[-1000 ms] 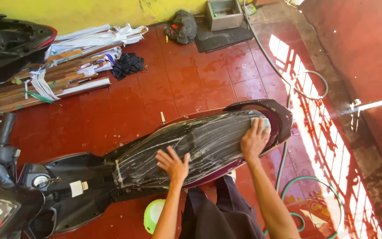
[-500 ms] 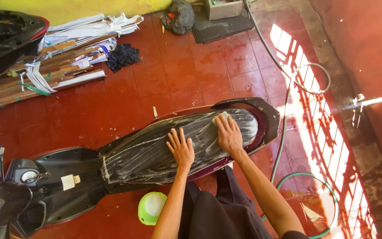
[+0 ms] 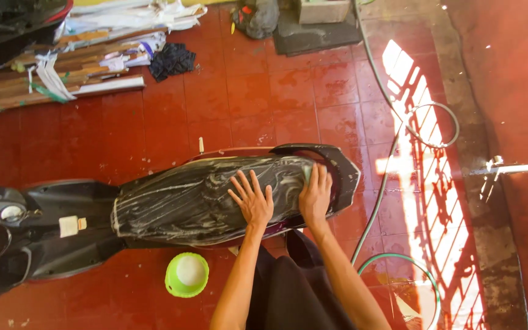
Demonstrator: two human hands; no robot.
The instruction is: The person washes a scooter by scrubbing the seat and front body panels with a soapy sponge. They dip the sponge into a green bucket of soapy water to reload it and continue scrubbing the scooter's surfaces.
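I am looking straight down at a black scooter (image 3: 62,238) lying across the middle of the frame on a wet red tiled floor (image 3: 239,98). Its long seat (image 3: 203,198) sits at the centre, streaked with white soap suds.

My left hand (image 3: 252,200) lies flat on the seat at centre frame, fingers (image 3: 241,183) spread and released, gripping nothing. My right hand (image 3: 316,195) is just to its right, near the tail of the seat, fingers laid over what looks like a pale green sponge (image 3: 307,174); only a sliver shows, so I cannot tell how firmly I hold it.

To scrub well here, I judge it best to keep the flat hand steadying the seat while the other works the suds in overlapping strokes along its length, reaching the edges and tail where foam looks thin.

Containers: a small lime green bowl (image 3: 187,275) stands on the floor at lower centre-left, just beside the scooter, holding something whitish, probably soapy water. At top centre a pale box (image 3: 324,11) sits on a dark mat (image 3: 313,33); its contents are hidden.

A hose (image 3: 386,183) curves down the right side. Planks and cloth scraps (image 3: 62,67) lie at upper left.
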